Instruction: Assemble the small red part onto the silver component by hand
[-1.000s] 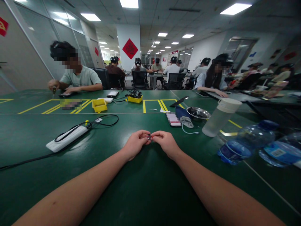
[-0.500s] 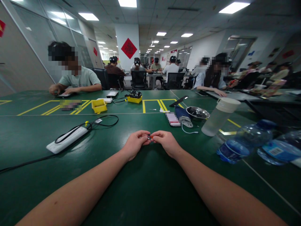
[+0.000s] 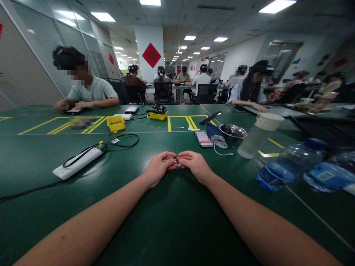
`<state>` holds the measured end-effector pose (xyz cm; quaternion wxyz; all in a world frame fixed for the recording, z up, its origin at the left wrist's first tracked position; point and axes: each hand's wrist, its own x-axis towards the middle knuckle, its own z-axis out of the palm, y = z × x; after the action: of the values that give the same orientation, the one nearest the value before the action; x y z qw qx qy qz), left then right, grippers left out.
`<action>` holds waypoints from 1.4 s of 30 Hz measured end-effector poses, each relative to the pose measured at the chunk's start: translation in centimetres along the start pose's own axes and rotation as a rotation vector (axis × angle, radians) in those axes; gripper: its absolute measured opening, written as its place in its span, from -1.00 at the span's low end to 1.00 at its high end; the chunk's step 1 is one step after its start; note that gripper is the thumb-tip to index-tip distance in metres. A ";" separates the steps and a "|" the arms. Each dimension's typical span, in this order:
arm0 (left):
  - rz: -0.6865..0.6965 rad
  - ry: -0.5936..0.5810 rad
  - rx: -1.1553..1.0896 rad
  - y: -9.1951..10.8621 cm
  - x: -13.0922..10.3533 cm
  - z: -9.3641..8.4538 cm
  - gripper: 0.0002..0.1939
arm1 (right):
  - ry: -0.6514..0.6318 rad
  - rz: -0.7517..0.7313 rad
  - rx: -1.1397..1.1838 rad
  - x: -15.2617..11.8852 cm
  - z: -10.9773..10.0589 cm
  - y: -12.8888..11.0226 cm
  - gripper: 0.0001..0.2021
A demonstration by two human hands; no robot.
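The left hand (image 3: 158,167) and the right hand (image 3: 196,167) face each other, fingertips nearly meeting, above the table (image 3: 177,214). The small part (image 3: 175,160) sits in the gap between them, at the fingertips. Each hand is in a narrow pinch: the left grips the dark portion of the part, the right grips the orange piece (image 3: 178,160) at its right side. Neither hand is clearly nearer. The long axis appears to run crosswise, from hand to hand; the part is too small to confirm this, or to tell whether the orange piece is joined to it. The power strip (image 3: 77,163) lies well left of the left hand. The cable (image 3: 223,153) lies beyond the right hand, to its right.
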<state>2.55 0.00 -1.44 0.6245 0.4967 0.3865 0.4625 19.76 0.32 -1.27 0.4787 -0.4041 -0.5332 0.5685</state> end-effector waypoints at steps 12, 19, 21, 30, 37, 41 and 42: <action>-0.032 0.023 -0.038 0.4 -0.1 0.2 -0.84 | -0.016 -0.010 -0.027 -0.2 0.1 -0.3 -0.73; -0.006 0.013 -0.001 0.3 -0.3 0.1 -0.81 | -0.033 -0.016 -0.023 -0.1 0.0 -0.1 -0.73; 0.003 0.006 0.013 0.2 -0.2 0.1 -0.81 | -0.038 -0.020 -0.018 -0.1 0.0 0.0 -0.73; -0.002 0.011 -0.006 0.5 -0.3 0.2 -0.82 | -0.036 -0.028 -0.021 -0.1 0.1 0.0 -0.72; 0.011 -0.021 -0.012 0.3 -0.2 0.0 -0.79 | -0.030 -0.032 -0.028 -0.1 0.0 0.0 -0.74; 0.032 -0.035 0.012 0.2 -0.3 0.0 -0.75 | -0.024 -0.028 -0.027 -0.1 0.1 0.0 -0.74; 0.031 -0.032 0.013 0.3 -0.3 0.0 -0.75 | -0.023 -0.028 -0.024 -0.1 0.1 -0.1 -0.74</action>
<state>2.37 -0.30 -1.19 0.6201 0.5142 0.3716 0.4615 19.72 0.17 -1.21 0.4755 -0.3957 -0.5512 0.5599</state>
